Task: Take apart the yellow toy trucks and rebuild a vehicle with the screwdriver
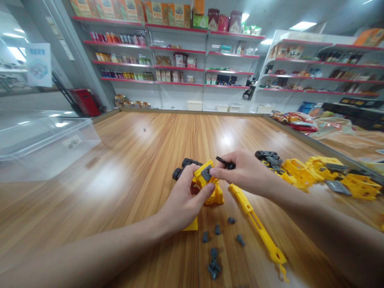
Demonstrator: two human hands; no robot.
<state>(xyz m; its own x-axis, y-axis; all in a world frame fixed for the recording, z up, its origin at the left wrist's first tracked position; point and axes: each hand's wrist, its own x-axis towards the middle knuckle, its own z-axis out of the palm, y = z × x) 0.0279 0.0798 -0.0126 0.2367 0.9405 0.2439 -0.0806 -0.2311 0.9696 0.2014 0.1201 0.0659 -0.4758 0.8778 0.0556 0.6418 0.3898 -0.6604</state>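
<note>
My left hand [187, 196] is wrapped round a yellow toy vehicle [215, 196] with black wheels [178, 173]. A grey plate [207, 173] sits on the vehicle's raised yellow part. In my right hand [240, 170] is a small black tool [225, 163], probably a toy screwdriver, pointing up to the left. The right fingertips touch the vehicle beside the grey plate. To the right lies a long yellow crane arm [259, 228] with a hook at its near end. Several grey plastic screws [217, 230] are scattered on the table nearer to me.
More yellow and grey toy parts [300, 174] are heaped on the right of the wooden table [135, 160]. A clear plastic bin [48, 148] stands at the left. Snack packets [300, 120] lie beyond the right edge, and stocked shelves [180, 68] line the back.
</note>
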